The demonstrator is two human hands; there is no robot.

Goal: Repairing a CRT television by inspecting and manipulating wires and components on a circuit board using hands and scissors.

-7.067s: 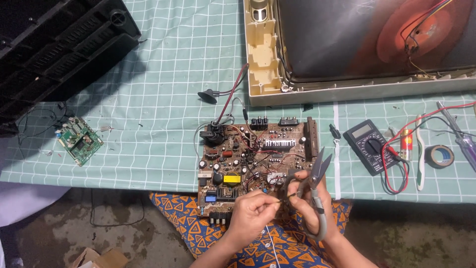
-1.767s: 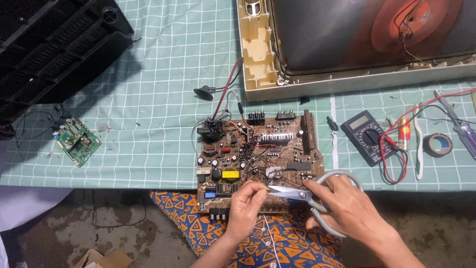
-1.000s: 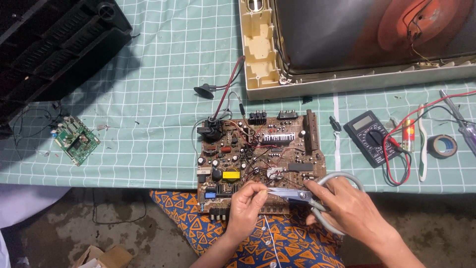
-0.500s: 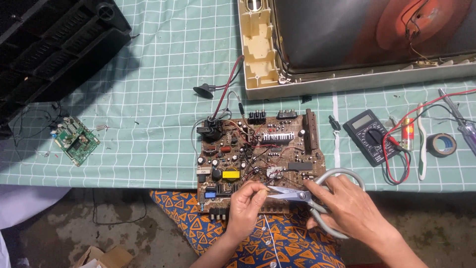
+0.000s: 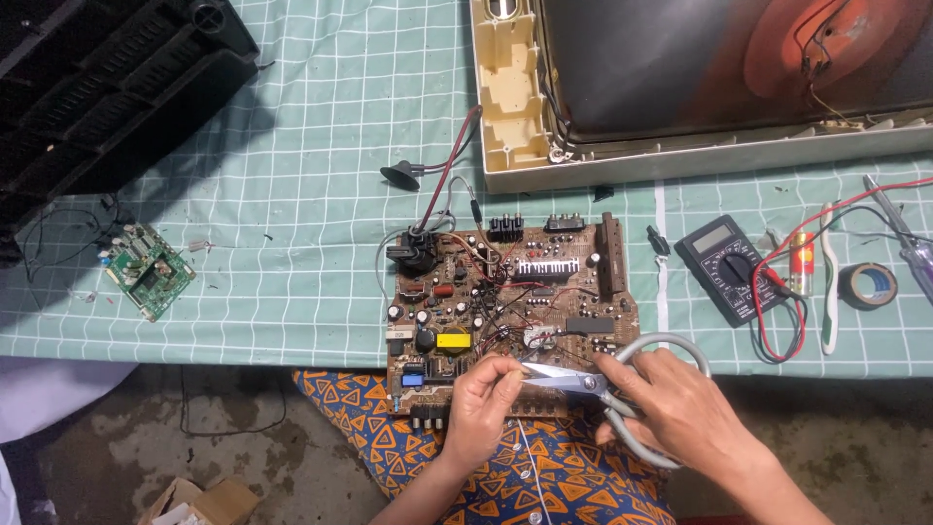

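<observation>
A brown circuit board (image 5: 505, 292) crowded with components lies at the table's near edge, partly over my lap. My right hand (image 5: 680, 408) grips grey-handled scissors (image 5: 583, 381), blades pointing left over the board's front edge. My left hand (image 5: 484, 403) pinches something thin, a wire or lead, right at the scissor tips; the thing itself is too small to make out. A red and black cable (image 5: 442, 180) runs from the board up to a black suction cap (image 5: 398, 177).
An opened cream television shell with its tube (image 5: 700, 87) lies at the back right. A black multimeter (image 5: 729, 267) with red leads, a tape roll (image 5: 868, 285) and a screwdriver (image 5: 899, 238) sit at the right. A small green board (image 5: 146, 270) and a black cover (image 5: 97, 87) lie left.
The scissors swung from upright to lying flat with blades pointing left at my left fingers. Over the last second both hands stay nearly still at the board's front edge.
</observation>
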